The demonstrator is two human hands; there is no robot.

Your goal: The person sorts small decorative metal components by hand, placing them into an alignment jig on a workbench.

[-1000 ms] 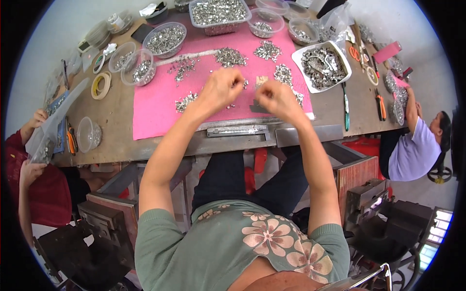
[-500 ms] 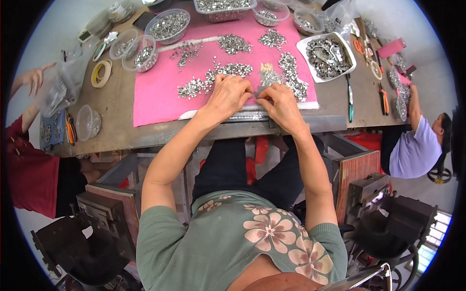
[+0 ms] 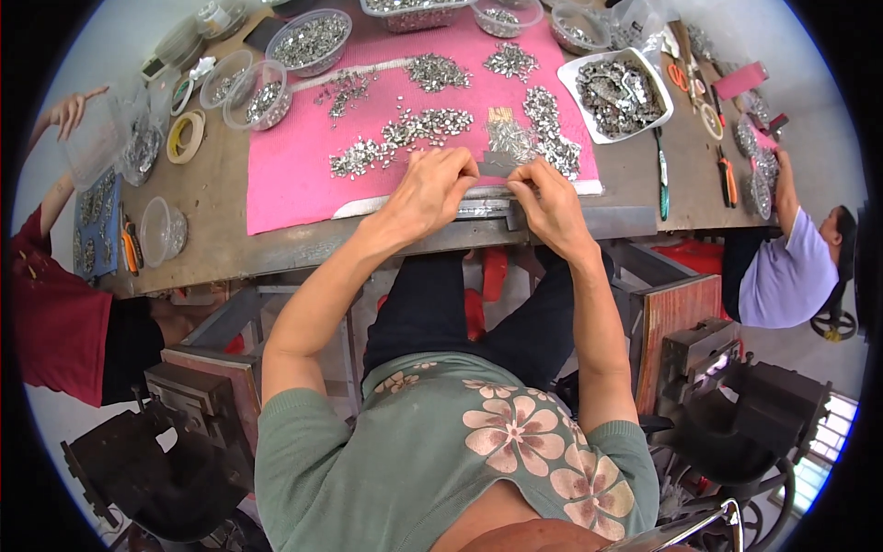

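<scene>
My left hand (image 3: 430,190) and my right hand (image 3: 552,204) face each other over the table's near edge. Thumb and fingers are pinched together on both. Between the fingertips lies a flat grey piece (image 3: 498,166); whatever thin thing the pinches hold is too small to make out. Just below the hands, a metal bar fixture (image 3: 485,210) runs along the table edge. Beyond my right hand lies a bundle of thin clear and silvery strips (image 3: 511,140). Loose piles of small silvery metal pieces (image 3: 430,126) lie on the pink cloth (image 3: 285,184), others (image 3: 552,133) further right.
A white tray (image 3: 568,74) of metal pieces stands right. Clear tubs (image 3: 311,66) line the back. Tape (image 3: 185,137), orange-handled pliers (image 3: 728,182) and a green-handled tool (image 3: 662,184) lie around. A person in red (image 3: 64,313) works left, one in lilac (image 3: 789,276) right.
My hands have moved slightly apart, my right one to the right, showing more of the grey piece. On the left, the other person's hands have shifted with a clear container.
</scene>
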